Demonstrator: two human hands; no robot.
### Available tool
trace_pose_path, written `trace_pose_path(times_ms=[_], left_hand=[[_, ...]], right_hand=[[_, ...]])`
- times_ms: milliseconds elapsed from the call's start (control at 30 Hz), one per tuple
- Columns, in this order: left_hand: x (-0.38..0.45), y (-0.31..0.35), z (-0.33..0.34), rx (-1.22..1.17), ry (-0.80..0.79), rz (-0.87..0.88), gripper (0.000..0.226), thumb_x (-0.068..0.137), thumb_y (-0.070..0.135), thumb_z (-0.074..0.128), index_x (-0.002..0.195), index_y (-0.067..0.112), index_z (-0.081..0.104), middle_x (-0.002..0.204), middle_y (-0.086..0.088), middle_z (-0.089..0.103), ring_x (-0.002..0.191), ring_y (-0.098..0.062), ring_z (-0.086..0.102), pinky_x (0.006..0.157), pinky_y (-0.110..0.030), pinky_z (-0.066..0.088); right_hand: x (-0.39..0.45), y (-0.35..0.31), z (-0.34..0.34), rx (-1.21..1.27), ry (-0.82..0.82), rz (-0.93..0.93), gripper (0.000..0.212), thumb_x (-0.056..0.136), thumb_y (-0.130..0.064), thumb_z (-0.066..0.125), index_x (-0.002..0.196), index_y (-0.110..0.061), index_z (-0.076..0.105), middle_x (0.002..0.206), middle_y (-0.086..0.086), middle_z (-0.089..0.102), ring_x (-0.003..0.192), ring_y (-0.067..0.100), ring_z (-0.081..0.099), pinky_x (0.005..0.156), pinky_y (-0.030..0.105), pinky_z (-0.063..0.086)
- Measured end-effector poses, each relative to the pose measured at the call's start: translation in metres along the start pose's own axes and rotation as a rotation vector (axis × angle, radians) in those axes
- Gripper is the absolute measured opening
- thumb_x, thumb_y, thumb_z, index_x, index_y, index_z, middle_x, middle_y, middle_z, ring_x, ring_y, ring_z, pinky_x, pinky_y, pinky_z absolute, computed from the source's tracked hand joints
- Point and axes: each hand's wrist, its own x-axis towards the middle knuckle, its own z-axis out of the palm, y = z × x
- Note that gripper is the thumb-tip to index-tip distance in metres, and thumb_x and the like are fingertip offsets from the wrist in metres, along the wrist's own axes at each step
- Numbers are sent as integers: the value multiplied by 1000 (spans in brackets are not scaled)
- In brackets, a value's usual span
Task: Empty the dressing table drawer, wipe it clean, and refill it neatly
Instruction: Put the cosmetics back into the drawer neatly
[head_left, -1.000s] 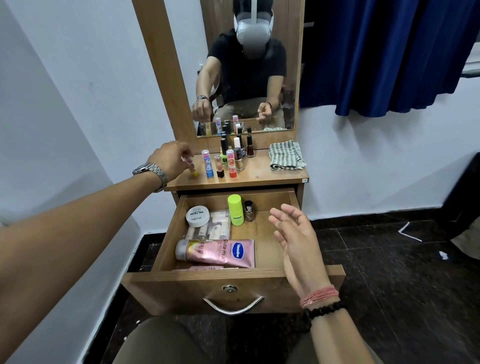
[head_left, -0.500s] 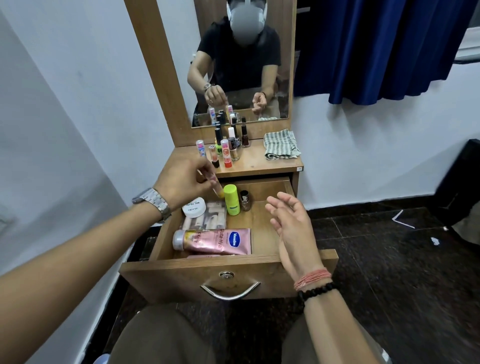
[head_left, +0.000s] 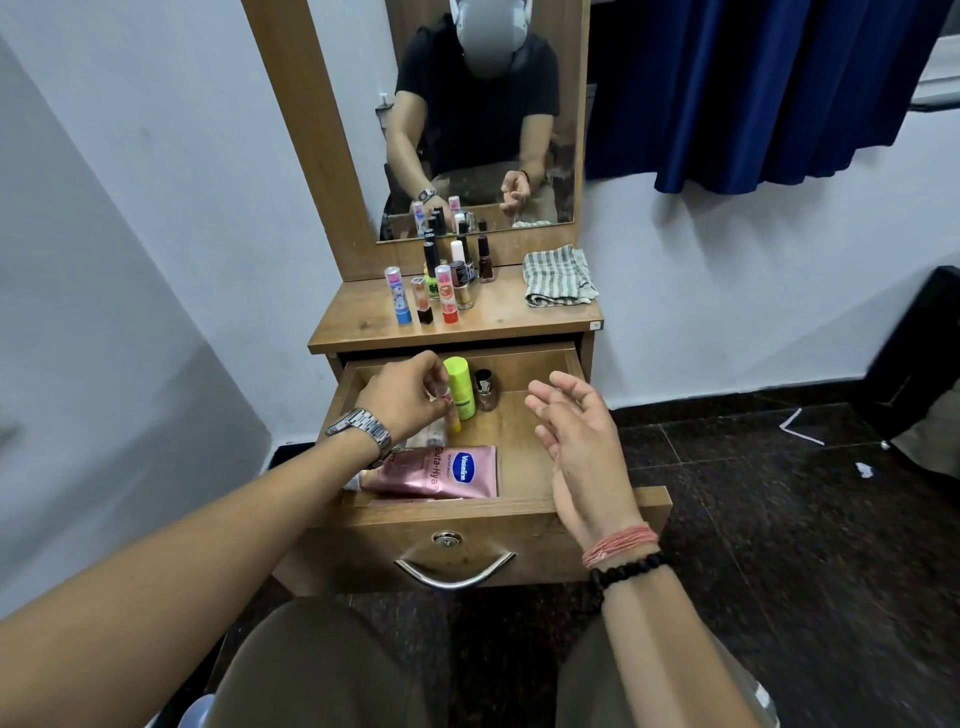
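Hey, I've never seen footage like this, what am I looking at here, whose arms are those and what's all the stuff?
There is no robot here. A person wears a camera on the head, so the one picture looks down along their own arms; the mirror shows the same person from the front. They sit facing a small wooden dressing table with its drawer pulled open. The left hand, the one with the wristwatch, pinches a small stick with a yellow end inside the drawer. The right hand hovers open and holds nothing. In the drawer are a pink Vaseline tube, a yellow-green bottle and a small dark-capped bottle. On the tabletop stand lip balms and nail polishes, beside a folded striped cloth.
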Motion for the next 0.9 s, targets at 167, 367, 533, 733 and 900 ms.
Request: trace_pose_path(times_ms=[167, 367, 533, 733, 900], left_hand=[[2, -2, 11, 67, 22, 32, 20, 77, 24, 71, 92, 26, 57, 88, 11, 65, 84, -12, 63, 70, -33, 54], [6, -4, 15, 94, 27, 31, 20, 79, 23, 70, 95, 26, 58, 89, 11, 63, 85, -13, 62, 69, -30, 53], [8, -6, 16, 135, 25, 52, 20, 81, 24, 69, 97, 25, 58, 95, 9, 64, 89, -13, 61, 70, -30, 52], [5, -6, 7, 197, 67, 90, 21, 80, 26, 66, 96, 27, 53, 100, 7, 57, 88, -15, 60, 65, -34, 54], [14, 7, -20, 213, 275, 220, 16, 81, 19, 60, 94, 23, 51, 97, 4, 52, 84, -17, 53, 63, -30, 46]], right_hand=[[0, 0, -1, -8, 1, 4, 28, 94, -5, 51, 117, -20, 54, 119, 0, 63, 112, 9, 59, 91, 22, 44], [0, 0, 0, -14, -1, 5, 27, 94, -5, 51, 115, -21, 54, 120, 0, 63, 112, 10, 59, 95, 24, 44], [-1, -1, 0, -14, -3, 5, 28, 94, -4, 51, 116, -20, 54, 120, 0, 63, 112, 10, 59, 96, 25, 44], [0, -1, 0, -13, -3, 4, 27, 94, -4, 51, 114, -22, 54, 119, -1, 64, 112, 9, 59, 89, 22, 44], [-1, -1, 1, -2, 1, 5, 28, 93, -4, 51, 116, -20, 54, 119, 0, 64, 111, 9, 60, 86, 21, 44]])
